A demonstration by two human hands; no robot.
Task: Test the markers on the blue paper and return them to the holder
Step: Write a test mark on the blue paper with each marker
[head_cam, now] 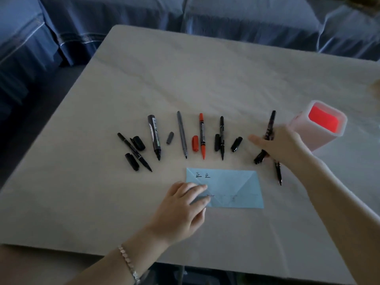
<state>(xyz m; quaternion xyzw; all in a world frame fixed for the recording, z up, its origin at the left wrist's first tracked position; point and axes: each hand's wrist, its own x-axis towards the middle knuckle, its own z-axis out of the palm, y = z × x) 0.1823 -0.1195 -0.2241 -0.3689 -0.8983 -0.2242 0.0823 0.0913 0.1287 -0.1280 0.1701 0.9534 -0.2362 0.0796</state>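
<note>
Left hand [181, 204] flat, pressing blue paper [232, 188]; right hand [281, 145] gripping black marker [270, 124]

Dim, bluish light on the pale cloth-covered table [205, 79]; translucent pink square holder [298, 132] glows red by the right edge. Right hand [285, 145] and its black marker [271, 122] smear with blur; corners darken.

paper [236, 188]: matt blue, creased | holder [320, 128]: translucent plastic | table [185, 79]: matt cloth
</note>
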